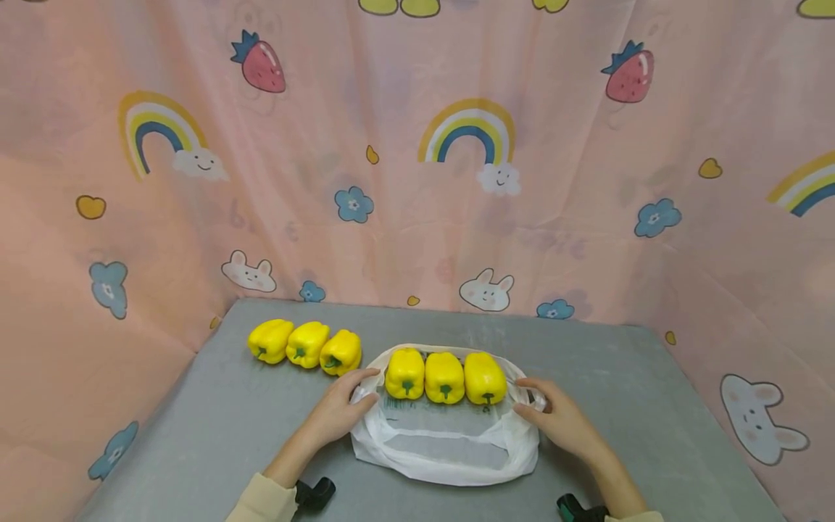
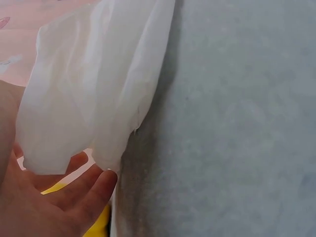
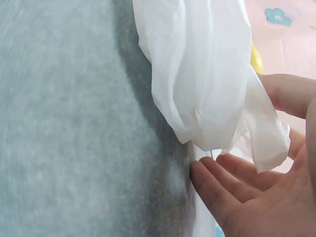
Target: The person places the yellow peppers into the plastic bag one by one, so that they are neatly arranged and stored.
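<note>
A white plastic bag (image 1: 443,464) lies on the grey table with its mouth spread wide. Three yellow bell peppers (image 1: 445,378) sit side by side along the bag's far part, stems toward me. At the bag's left side my left hand (image 1: 339,407) touches the plastic, its fingers extended. My right hand (image 1: 562,415) is at the opposite side in a similar pose, thumb apart from the fingers. Both wrist views show a loose fold of bag (image 2: 94,84) hanging beside the fingers, with the right hand's fingertips (image 3: 200,168) just below the plastic.
Three more yellow bell peppers (image 1: 305,345) lie in a row on the table, left of the bag. A pink patterned curtain (image 1: 391,246) surrounds the grey table (image 1: 620,406) at the back and sides. Dark devices are strapped at both wrists.
</note>
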`<act>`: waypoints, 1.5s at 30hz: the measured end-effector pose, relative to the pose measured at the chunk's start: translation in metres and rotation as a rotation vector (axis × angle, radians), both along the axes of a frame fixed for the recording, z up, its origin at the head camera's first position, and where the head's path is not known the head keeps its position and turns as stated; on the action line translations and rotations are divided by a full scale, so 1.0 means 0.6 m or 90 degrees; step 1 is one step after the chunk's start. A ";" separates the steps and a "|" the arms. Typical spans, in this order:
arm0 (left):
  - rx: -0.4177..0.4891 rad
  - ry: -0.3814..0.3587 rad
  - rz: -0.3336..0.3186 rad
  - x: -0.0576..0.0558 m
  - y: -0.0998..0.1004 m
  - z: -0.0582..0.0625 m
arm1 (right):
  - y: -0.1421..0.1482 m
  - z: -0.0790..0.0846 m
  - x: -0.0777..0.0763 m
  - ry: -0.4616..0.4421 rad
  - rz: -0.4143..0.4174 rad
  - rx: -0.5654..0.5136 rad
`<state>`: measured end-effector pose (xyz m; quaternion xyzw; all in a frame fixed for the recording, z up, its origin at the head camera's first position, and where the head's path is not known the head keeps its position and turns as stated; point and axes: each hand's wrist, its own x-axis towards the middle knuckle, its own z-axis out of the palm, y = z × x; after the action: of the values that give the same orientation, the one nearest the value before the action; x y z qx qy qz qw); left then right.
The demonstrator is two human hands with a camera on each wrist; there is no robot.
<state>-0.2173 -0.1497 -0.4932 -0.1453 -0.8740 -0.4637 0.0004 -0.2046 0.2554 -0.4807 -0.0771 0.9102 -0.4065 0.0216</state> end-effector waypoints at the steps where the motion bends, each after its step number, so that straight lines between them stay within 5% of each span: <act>1: 0.000 0.001 -0.002 0.000 0.000 0.001 | 0.001 -0.001 -0.001 -0.001 0.000 -0.002; 31: -0.142 0.107 0.039 -0.001 0.004 0.050 | 0.001 -0.002 -0.004 0.004 0.006 0.009; 45: -0.156 0.255 0.075 -0.012 -0.026 0.080 | -0.002 -0.002 -0.004 -0.014 0.010 -0.007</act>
<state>-0.2246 -0.1651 -0.4450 -0.1823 -0.9130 -0.3157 0.1831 -0.2067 0.2540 -0.4817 -0.0800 0.9069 -0.4123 0.0343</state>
